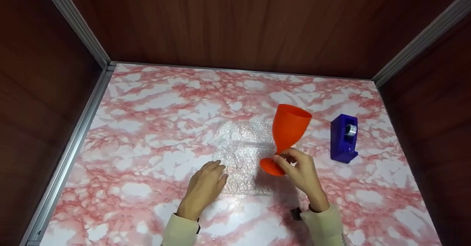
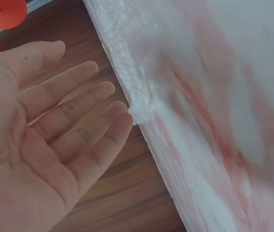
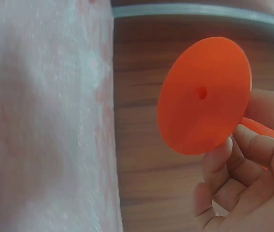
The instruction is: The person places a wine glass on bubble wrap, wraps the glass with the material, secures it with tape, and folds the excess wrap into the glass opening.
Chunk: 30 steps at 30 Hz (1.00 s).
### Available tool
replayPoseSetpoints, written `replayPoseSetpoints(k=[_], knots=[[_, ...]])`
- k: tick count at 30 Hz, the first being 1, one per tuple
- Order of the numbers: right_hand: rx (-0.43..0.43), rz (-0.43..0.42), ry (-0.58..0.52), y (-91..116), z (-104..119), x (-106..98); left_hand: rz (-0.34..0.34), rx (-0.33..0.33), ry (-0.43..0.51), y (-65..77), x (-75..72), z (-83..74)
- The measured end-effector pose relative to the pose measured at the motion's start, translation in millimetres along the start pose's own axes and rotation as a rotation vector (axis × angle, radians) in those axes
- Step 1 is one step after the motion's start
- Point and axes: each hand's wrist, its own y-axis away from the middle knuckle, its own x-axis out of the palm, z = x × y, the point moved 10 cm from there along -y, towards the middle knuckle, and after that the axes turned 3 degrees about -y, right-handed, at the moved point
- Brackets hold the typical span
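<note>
- Cup (image 1: 292, 124): it is orange, with a wide bowl, a thin stem and a round, flat foot (image 3: 204, 96). I see it held up over the right part of the bubble wrap (image 1: 243, 168), leaning so its open top tips away to the right.
- Right hand (image 1: 300, 170): the thumb and fingers pinch the cup low down, by the stem and the foot. From the right wrist I can see the bottom of the foot, with a small hole in the middle.
- Left hand (image 1: 206, 185): it holds nothing. The fingers are nearly straight and a little spread. It is by the left edge of the bubble wrap, and I can't tell if it touches.
- Bubble wrap: it is clear and shiny, and it lies flat on the table (image 1: 128, 157), which is pink, red and white.
- Tape holder (image 1: 338, 139): it is dark purple and stands right of the cup, apart from it, with a roll of tape (image 1: 350, 130) in it.
- Walls (image 1: 235, 25): I see brown wood around the table.
</note>
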Motion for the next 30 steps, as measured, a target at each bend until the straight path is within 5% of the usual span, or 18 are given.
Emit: replayPoseSetpoints(k=[8,19,30], knots=[[0.158,0.144,-0.108,-6,18,39,0.018,-0.093,-0.041,3.6,-6.2,20.9],[0.215,0.328,-0.284,0,34,98,0.0,-0.144,-0.078,4.0,-9.3,34.2],[0.284,0.415,-0.276,21,-8,159,-0.018,-0.144,-0.095,6.4,-9.6,39.3]])
